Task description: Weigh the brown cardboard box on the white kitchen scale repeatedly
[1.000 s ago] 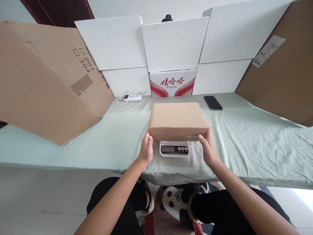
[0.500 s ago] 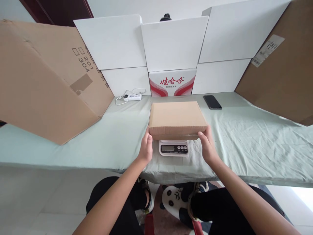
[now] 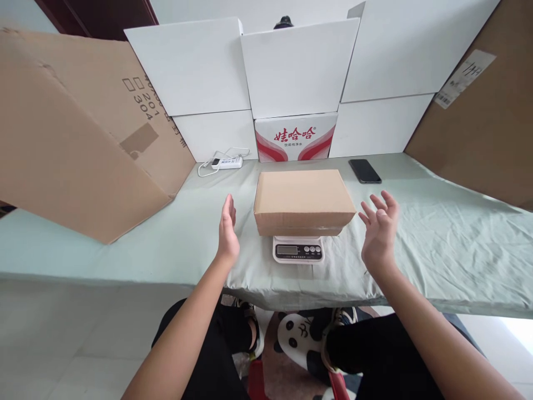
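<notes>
A closed brown cardboard box (image 3: 303, 199) rests on a small white digital scale (image 3: 298, 250) near the front edge of a table covered in pale green cloth (image 3: 437, 244). My left hand (image 3: 227, 230) hovers open just left of the box, palm facing it, not touching. My right hand (image 3: 380, 230) is raised to the right of the box, fingers spread, holding nothing. The scale's display and buttons show below the box's front edge.
A black phone (image 3: 365, 170) lies behind the box to the right. A white power strip with cable (image 3: 225, 163) lies back left. White cartons and a red-printed carton (image 3: 296, 136) line the back. Large brown cardboard sheets (image 3: 79, 133) lean at both sides.
Both hands have let go of the box's front corners and moved outward, fingers opening. The box stays on the scale.
</notes>
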A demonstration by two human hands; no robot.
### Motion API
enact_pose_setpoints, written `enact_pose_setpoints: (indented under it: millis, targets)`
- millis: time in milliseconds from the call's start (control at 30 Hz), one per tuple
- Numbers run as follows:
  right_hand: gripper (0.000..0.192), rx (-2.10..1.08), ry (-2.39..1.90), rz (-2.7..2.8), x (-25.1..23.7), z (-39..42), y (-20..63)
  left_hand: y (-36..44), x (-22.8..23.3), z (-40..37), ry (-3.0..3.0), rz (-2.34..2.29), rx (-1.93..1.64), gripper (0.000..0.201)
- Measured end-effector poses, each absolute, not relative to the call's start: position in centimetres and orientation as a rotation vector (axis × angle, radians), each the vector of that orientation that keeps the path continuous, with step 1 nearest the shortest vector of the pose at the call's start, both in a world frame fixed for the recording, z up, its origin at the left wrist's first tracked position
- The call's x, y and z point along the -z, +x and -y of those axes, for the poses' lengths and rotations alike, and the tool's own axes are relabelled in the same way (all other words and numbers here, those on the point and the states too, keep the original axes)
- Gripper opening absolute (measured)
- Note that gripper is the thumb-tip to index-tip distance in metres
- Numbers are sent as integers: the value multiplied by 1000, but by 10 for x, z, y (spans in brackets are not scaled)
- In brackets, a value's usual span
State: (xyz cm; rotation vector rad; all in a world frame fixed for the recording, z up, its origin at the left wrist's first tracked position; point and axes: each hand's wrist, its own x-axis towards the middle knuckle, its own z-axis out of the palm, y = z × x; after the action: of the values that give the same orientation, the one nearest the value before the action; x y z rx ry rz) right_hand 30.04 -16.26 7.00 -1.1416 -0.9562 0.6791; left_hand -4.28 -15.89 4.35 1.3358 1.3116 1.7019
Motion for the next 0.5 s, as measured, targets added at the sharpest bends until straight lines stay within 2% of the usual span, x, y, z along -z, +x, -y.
enact_pose_setpoints:
  millis: [333, 500]
  targets:
    - [54, -780, -1168, 996, -66, 156, 301, -24, -40, 161, 1363, -1178, -1597, 102]
    - [65, -800, -1144, 1049, -68, 161, 296, -19, -44, 165, 1437, -1136, -1527, 96]
